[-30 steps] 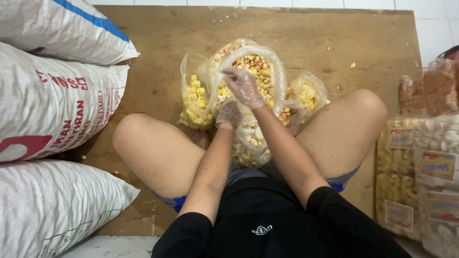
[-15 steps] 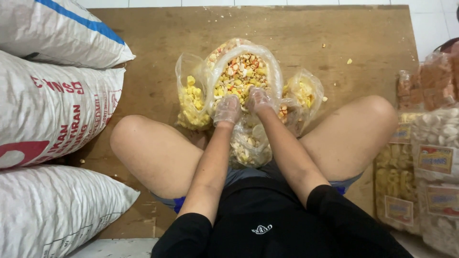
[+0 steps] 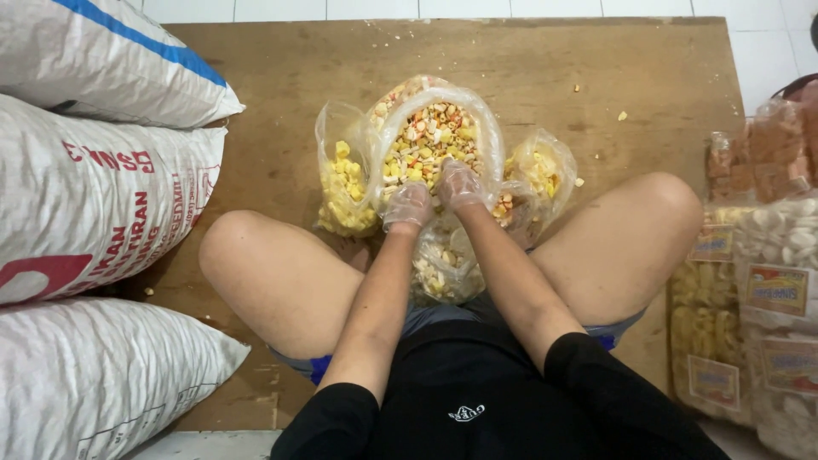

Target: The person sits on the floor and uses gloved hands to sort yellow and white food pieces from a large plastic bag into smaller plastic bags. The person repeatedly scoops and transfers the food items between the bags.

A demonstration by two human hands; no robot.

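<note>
left hand [image 3: 408,207]: gloved in thin clear plastic, parked on the near rim of the big middle bag [image 3: 436,140]; the grip looks closed on the plastic edge, fingers curled over it.
right hand [image 3: 461,185]: also gloved, pressed in just right of the left one, fingers bent into the mixed snacks [image 3: 430,136]; whether it's pinching a handful or only the rim can't be told from here.
where the bag is: centre of the wooden board [image 3: 528,68], between the knees, mouth open toward the far side, full nearly to the top.
neighbours: a bag of yellow pieces [image 3: 343,183] touching it on the left, a smaller mixed bag [image 3: 538,175] touching on the right, another bag [image 3: 439,268] tucked near the lap under the wrists.
doing it well, imo: the rim is best kept held up by one hand so the mouth doesn't flop, while small handfuls are taken by the other; the side bags are crowded in close, so loads are better carried low and short.
watch out: crumbs [image 3: 623,115] are already scattered on the far right of the board, so overfilled handfuls will probably add to them.
around: white woven sacks [image 3: 102,196] stacked on the left, sealed snack packs [image 3: 758,281] on the right.
</note>
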